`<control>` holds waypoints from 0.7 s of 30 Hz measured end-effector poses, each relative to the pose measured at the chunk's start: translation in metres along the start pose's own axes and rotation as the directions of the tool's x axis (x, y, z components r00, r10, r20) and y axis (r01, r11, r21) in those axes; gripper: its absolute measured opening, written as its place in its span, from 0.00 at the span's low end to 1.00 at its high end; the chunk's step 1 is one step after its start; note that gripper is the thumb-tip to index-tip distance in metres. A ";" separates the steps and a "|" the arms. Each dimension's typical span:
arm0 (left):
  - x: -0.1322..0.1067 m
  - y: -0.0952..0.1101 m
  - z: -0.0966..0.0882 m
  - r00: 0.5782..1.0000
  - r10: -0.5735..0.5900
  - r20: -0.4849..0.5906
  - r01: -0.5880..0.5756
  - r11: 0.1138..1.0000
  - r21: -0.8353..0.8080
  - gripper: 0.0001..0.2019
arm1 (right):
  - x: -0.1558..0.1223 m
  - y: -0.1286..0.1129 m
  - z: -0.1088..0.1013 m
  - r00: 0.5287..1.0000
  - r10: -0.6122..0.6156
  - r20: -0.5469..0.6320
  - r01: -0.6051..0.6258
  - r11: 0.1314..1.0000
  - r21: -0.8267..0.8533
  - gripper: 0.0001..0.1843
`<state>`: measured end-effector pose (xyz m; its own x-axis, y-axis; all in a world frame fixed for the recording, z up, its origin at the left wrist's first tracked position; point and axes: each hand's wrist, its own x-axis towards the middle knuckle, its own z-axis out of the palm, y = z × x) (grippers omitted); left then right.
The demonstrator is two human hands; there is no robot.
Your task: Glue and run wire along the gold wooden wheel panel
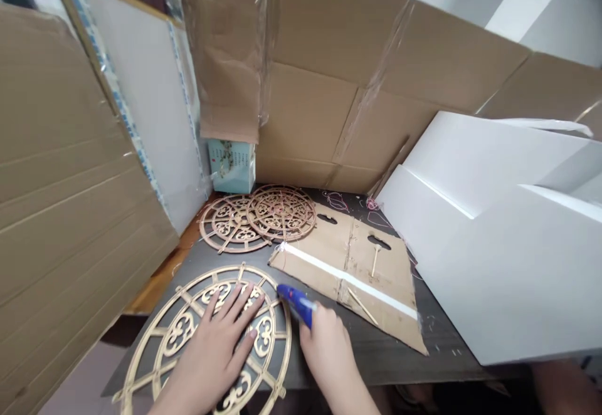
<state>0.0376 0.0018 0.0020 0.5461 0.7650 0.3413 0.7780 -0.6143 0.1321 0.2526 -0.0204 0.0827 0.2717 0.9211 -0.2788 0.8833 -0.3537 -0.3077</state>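
Note:
My left hand (221, 346) lies flat with spread fingers on a round gold openwork panel (162, 332), which has rings, spokes and scrollwork. In my right hand (329, 346) is a blue tool shaped like a glue gun (295, 302), its body pointing left and away from me. Its nose is at the panel's upper right rim; whether it touches cannot be seen. My right fingers wrap the handle and hide most of it. Behind the panel, a brownish round openwork panel (221, 222) lies partly under stacked ones (281, 212).
A cardboard sheet (324, 239) with hand holes, a white strip and thin sticks (362, 306) lies on the dark table (367, 352). A pale blue box (232, 165) stands at the back. Cardboard walls (310, 108) and white boards (451, 246) surround the table.

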 end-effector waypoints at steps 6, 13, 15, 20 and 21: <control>0.001 -0.002 0.001 1.000 0.009 -0.004 -0.009 1.000 0.028 0.30 | 0.007 0.001 0.005 1.000 -0.015 -0.003 0.015 0.999 0.032 0.14; -0.002 0.000 -0.001 1.000 0.002 0.005 -0.002 0.999 0.047 0.32 | 0.008 0.003 0.005 1.000 -0.021 0.015 0.021 0.999 0.042 0.15; -0.002 0.000 -0.001 1.000 0.010 0.002 -0.010 0.999 0.050 0.32 | 0.007 0.004 0.004 1.000 -0.005 0.023 0.005 1.000 0.030 0.15; 0.000 0.001 -0.001 1.000 0.007 0.002 -0.007 0.998 0.055 0.31 | 0.008 0.005 0.001 0.999 -0.033 0.012 0.033 0.999 0.028 0.14; 0.000 0.001 -0.001 1.000 0.009 -0.006 -0.009 0.998 0.059 0.31 | 0.008 0.006 0.001 1.000 -0.016 0.024 0.016 1.000 0.025 0.14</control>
<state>0.0384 0.0013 0.0029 0.5514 0.7583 0.3478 0.7902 -0.6084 0.0738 0.2595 -0.0151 0.0782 0.2478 0.9226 -0.2957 0.8775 -0.3431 -0.3351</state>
